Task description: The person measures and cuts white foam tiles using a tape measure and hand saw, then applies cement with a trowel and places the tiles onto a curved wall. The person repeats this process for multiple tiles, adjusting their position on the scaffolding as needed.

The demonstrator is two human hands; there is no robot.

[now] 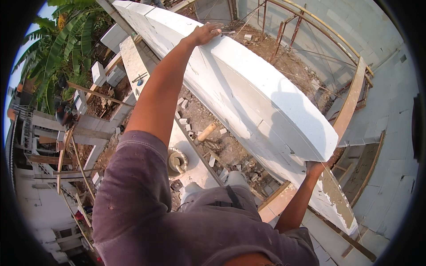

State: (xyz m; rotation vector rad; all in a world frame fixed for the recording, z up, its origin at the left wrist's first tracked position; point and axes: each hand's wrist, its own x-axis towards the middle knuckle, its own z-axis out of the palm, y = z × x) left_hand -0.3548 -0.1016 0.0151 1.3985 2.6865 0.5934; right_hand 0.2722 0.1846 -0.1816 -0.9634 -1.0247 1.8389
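Observation:
A long white lightweight concrete block lies along the top of a white block wall, its face partly in shadow. At its far left end my left hand rests on the top edge, fingers stretched out flat toward the far side. My right hand grips the lower corner of the block's right end; the fingers are partly hidden behind it. Grey mortar covers the bare wall top just right of that hand. A thin string runs along the wall near this end.
Below me a plank carries a bucket of mortar. Another board at left holds a small blue-handled tool. Broken block pieces lie on the ground. Rusty scaffold frames stand beyond the wall; another person is at far left.

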